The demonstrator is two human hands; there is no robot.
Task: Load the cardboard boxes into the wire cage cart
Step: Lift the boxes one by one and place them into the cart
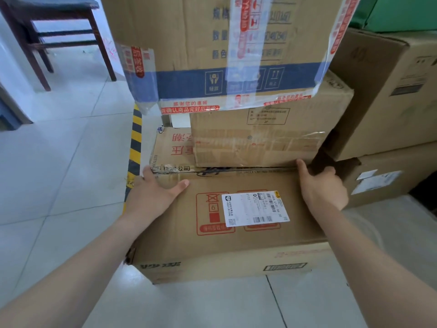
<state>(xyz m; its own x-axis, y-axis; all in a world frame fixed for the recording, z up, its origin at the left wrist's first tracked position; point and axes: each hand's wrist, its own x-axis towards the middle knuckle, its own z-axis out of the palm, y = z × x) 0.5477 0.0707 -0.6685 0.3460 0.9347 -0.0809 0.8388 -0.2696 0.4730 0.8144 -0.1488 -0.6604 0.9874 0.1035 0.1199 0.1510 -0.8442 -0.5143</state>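
Observation:
A wide cardboard box (236, 245) with red print and a white shipping label (255, 208) sits on the tiled floor at the front of a stack. My left hand (151, 195) lies on its top left edge, thumb across the top and fingers over the far left corner. My right hand (324, 185) grips the top right corner, fingers curled over the far edge. Behind it stand a smaller brown box (260, 138) and, on top, a large box with a blue band and red-printed tape (224, 48). No wire cage cart is in view.
More brown boxes (390, 102) are stacked at the right, one with a label (376, 181) low down. A yellow-black striped strip (135, 143) runs along the floor left of the stack. A dark wooden chair (47, 31) stands at the back left on pale tiles.

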